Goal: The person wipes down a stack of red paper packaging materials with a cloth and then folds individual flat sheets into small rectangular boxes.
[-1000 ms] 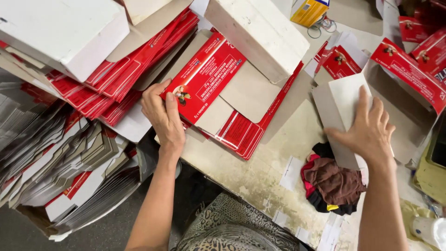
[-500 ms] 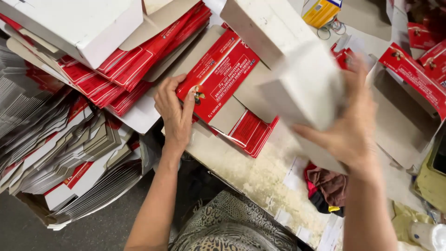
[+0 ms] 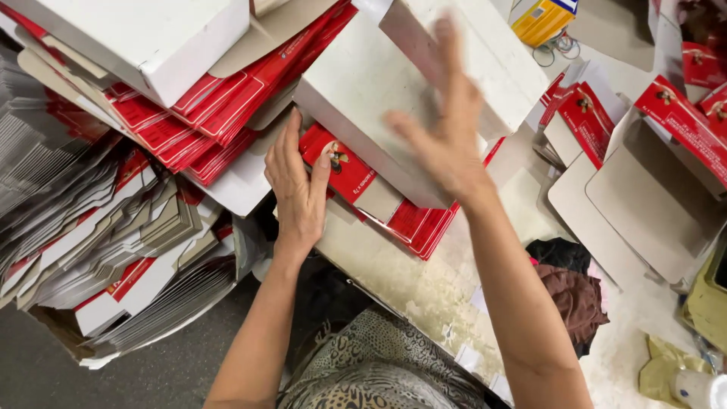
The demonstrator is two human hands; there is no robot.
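The right hand (image 3: 447,144) is spread flat against a white folded box (image 3: 363,113) lying tilted over the red flat cartons (image 3: 348,170), which the left hand (image 3: 297,185) presses down, fingers together; a careless push could slide the slanted stack off the counter (image 3: 424,280). Half a second ago that box was lifted in the right hand, clear of the pile.

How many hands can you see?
2. The left hand lies flat on the red and white flat cartons. The right hand, blurred, is spread over the white box on that stack. No other person's hands show.
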